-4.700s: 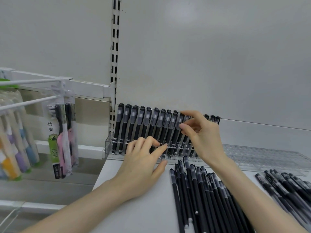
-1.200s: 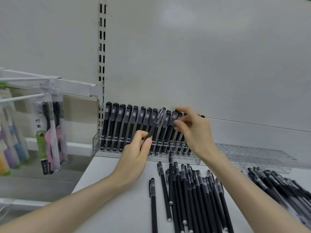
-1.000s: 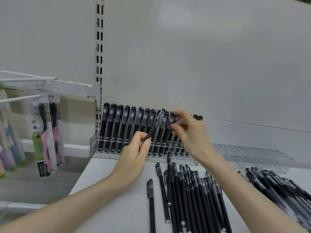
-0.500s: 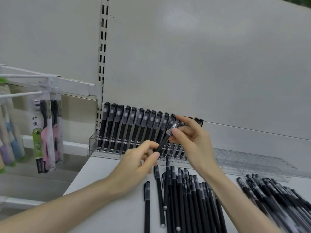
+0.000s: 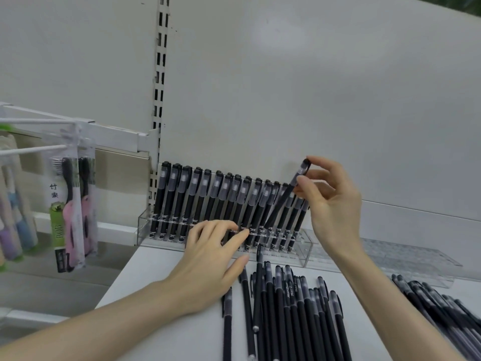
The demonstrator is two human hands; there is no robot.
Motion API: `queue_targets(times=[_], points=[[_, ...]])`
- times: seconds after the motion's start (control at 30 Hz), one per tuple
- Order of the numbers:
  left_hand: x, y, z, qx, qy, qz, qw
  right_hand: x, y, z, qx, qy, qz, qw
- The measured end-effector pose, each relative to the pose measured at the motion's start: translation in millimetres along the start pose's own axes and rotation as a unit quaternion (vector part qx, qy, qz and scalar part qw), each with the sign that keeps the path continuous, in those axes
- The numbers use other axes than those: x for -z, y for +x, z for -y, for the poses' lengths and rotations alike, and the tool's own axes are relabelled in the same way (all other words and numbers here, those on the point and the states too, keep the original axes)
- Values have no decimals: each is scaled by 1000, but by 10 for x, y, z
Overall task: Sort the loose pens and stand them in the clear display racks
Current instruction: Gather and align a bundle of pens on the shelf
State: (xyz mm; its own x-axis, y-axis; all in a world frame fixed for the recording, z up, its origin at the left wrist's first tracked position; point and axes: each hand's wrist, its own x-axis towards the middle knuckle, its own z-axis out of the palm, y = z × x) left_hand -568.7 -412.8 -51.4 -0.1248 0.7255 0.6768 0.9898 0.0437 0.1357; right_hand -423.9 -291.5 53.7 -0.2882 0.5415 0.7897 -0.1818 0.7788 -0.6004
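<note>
Right hand (image 5: 330,204) has a pen (image 5: 287,195) pinched just under its cap between thumb and forefinger, the other fingers fanned loose. The pen leans sharply, its lower end down among the row near the right end of the clear rack (image 5: 144,230); whether the tip sits in a hole, I can't tell. Left hand (image 5: 208,259) grips nothing: its fingers are nearly straight, with the tips pressed on the rack's front and the lower barrels of the standing pens (image 5: 208,196). Here's the worry: that slant crosses its neighbours, so a push at this angle could miss the hole, wedge between barrels or lever a few of them over. And if the bracing hand lifts, the light rack may well skid back. The right forearm hangs over the loose pens (image 5: 286,308) heaped just in front, and a brush there could roll them across the counter (image 5: 156,282). That counter is plain white, with another heap (image 5: 440,308) at the far right and a second rack (image 5: 406,259) lying unfilled beside the first. Behind is a pale back panel (image 5: 312,100) and a slotted upright (image 5: 158,74), and toothbrush packs (image 5: 70,212) hang on hooks to the left.
</note>
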Motion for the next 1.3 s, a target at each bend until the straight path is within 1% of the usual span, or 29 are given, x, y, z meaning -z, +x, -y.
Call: queue_targets(times=[0.17,0.4,0.53,0.73,0.97,1.3], points=[[-19,9,-2,-4,20,-11,1000,-79,-30,-110,19,-25,9,999],[-22,10,-23,-3,33,-9,999,-128,-88,-268,-15,-83,72,994],[-25,14,-33,0,32,-10,999,-87,-56,-259,-9,-108,98,989],[-26,9,-50,5,46,1,999,-65,23,-224,-36,-109,123,986],[-17,-3,-53,4,57,8,998,-102,9,-207,-36,-133,146,980],[-6,8,-66,17,41,10,999,-146,-89,-206,-52,-159,127,978]])
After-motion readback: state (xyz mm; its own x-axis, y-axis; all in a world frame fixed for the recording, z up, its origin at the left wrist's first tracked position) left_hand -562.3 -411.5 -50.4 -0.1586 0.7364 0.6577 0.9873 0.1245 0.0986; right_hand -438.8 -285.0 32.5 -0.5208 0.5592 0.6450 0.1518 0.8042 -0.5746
